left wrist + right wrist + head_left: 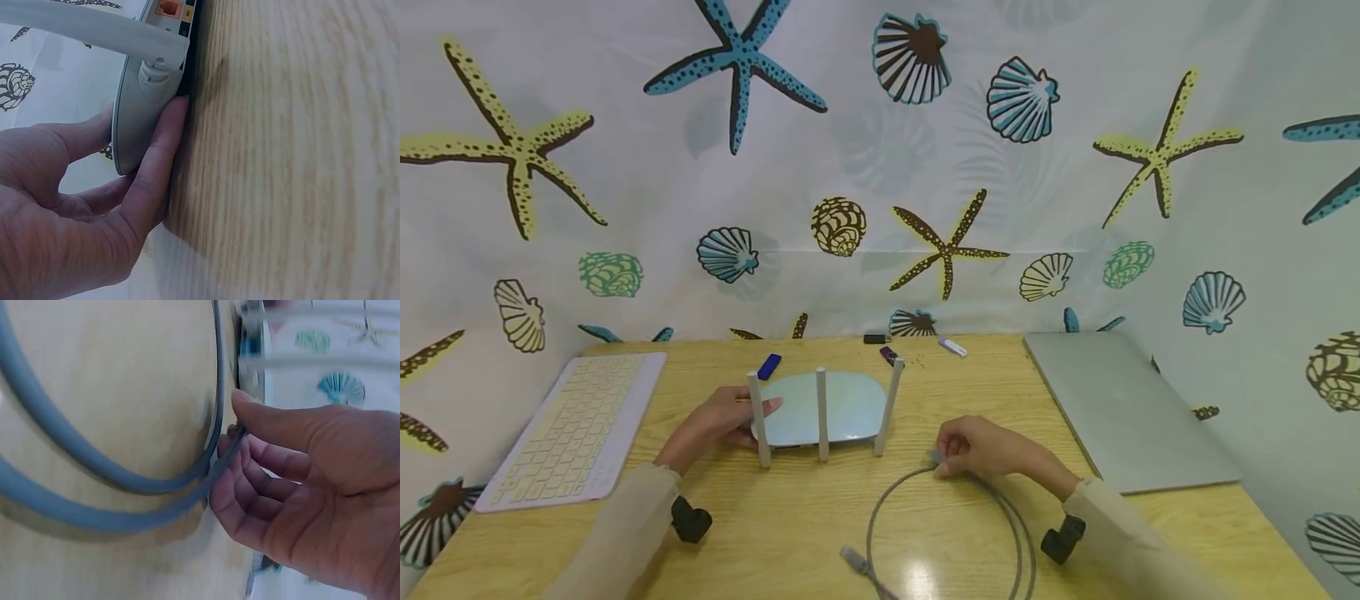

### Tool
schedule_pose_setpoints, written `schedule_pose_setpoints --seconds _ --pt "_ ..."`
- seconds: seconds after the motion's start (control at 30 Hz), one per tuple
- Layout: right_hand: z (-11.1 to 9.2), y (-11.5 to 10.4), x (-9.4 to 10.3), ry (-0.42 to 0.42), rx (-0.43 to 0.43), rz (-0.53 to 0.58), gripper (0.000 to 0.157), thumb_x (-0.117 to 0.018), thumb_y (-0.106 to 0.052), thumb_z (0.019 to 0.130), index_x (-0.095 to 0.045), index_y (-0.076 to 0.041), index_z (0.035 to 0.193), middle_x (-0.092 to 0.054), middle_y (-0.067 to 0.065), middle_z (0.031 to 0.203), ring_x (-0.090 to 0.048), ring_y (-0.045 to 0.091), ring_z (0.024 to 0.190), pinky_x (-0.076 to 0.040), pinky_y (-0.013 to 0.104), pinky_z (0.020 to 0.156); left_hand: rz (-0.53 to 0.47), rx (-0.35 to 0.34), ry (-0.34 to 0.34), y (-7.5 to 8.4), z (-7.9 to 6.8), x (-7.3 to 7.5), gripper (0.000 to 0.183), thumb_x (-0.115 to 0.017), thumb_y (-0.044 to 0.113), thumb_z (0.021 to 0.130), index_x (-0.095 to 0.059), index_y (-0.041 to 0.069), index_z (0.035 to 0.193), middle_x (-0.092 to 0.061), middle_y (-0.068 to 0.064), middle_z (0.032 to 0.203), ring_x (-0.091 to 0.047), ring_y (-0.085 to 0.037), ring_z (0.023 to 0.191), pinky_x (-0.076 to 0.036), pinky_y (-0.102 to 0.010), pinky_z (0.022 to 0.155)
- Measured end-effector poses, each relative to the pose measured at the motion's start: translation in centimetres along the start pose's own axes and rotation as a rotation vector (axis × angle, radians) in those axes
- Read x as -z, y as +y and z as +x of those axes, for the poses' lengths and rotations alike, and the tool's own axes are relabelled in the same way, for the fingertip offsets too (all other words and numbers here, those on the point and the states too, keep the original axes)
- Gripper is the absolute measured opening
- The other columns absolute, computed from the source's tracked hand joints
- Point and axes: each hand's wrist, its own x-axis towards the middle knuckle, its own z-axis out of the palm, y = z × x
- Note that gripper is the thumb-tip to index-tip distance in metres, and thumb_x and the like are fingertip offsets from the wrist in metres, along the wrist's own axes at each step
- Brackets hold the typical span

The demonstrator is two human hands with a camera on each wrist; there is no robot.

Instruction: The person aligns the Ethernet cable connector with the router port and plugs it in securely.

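Observation:
A white router [827,408] with three upright antennas lies on the wooden table, its ports side toward me. My left hand [730,417] grips its left end, thumb on top and fingers under the edge; the left wrist view shows this hold, with an orange port [169,8] on the router's side. To the right of the router, my right hand [973,447] pinches one end of a grey network cable [870,533] between thumb and fingers. The cable loops over the table toward me, and its other plug [853,559] lies loose in front of the router.
A white keyboard [572,425] lies at the left and a closed grey laptop [1127,408] at the right. Behind the router are a blue USB stick [769,367], a dark stick [889,356], a black adapter [876,339] and a white stick [953,347]. A patterned cloth hangs behind.

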Motion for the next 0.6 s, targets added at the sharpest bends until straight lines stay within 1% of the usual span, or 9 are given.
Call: schedule_pose_setpoints --seconds 0.07,0.23,0.3,0.4,0.53,0.6 --pt "0.2 -1.5 -1.4 0.0 0.038 -0.024 0.014 -0.071 -0.02 0.091 -0.064 -0.01 0.097 -0.063 -0.001 0.085 -0.056 0.006 0.074 -0.049 0.02 0.066 -0.003 -0.006 -0.002 -0.1 -0.2 0.0 0.057 -0.063 0.037 0.096 -0.05 -0.006 0.131 -0.071 -0.008 0.084 -0.071 -0.017 0.072 -0.061 -0.035 0.067" --pt "0.9 -5.2 -4.4 0.047 0.114 -0.151 0.011 -0.069 -0.021 0.093 -0.065 -0.014 0.1 -0.065 -0.006 0.089 -0.056 -0.002 0.076 -0.05 0.016 0.069 -0.012 -0.013 -0.005 -0.1 -0.4 0.2 0.058 -0.063 0.037 0.096 -0.048 -0.005 0.134 -0.071 -0.006 0.083 -0.071 -0.016 0.072 -0.061 -0.035 0.066" --pt "1.4 -6.3 -5.3 0.065 0.132 -0.159 0.011 -0.068 -0.019 0.093 -0.066 -0.013 0.102 -0.067 -0.005 0.091 -0.057 -0.003 0.078 -0.051 0.016 0.07 -0.006 -0.009 -0.008 -0.1 -0.4 0.2 0.06 -0.062 0.038 0.096 -0.048 -0.005 0.135 -0.072 -0.006 0.083 -0.071 -0.016 0.072 -0.061 -0.034 0.066" --pt "2.2 -7.4 -6.4 0.083 0.154 -0.098 0.013 -0.066 -0.016 0.094 -0.067 -0.013 0.107 -0.07 -0.002 0.097 -0.059 -0.003 0.083 -0.051 0.016 0.074 -0.001 0.002 -0.006 0.0 -0.3 0.1 0.059 -0.062 0.037 0.096 -0.048 -0.005 0.135 -0.072 -0.006 0.083 -0.071 -0.016 0.072 -0.061 -0.034 0.066" --pt "3.5 -8.1 -7.8 0.096 0.179 0.047 0.018 -0.065 -0.015 0.095 -0.068 -0.011 0.111 -0.072 0.003 0.102 -0.062 -0.002 0.088 -0.052 0.016 0.079 0.002 0.004 -0.007 0.1 -0.1 -0.1 0.058 -0.061 0.036 0.097 -0.048 -0.005 0.135 -0.072 -0.006 0.082 -0.071 -0.016 0.072 -0.061 -0.034 0.067" --pt "4.2 -8.2 -8.3 0.107 0.181 0.105 0.019 -0.064 -0.017 0.095 -0.069 -0.011 0.113 -0.072 0.003 0.103 -0.062 -0.002 0.089 -0.052 0.016 0.08 -0.002 0.002 -0.009 0.1 -0.1 -0.1 0.058 -0.061 0.036 0.097 -0.048 -0.006 0.135 -0.072 -0.006 0.082 -0.071 -0.016 0.072 -0.061 -0.034 0.067"
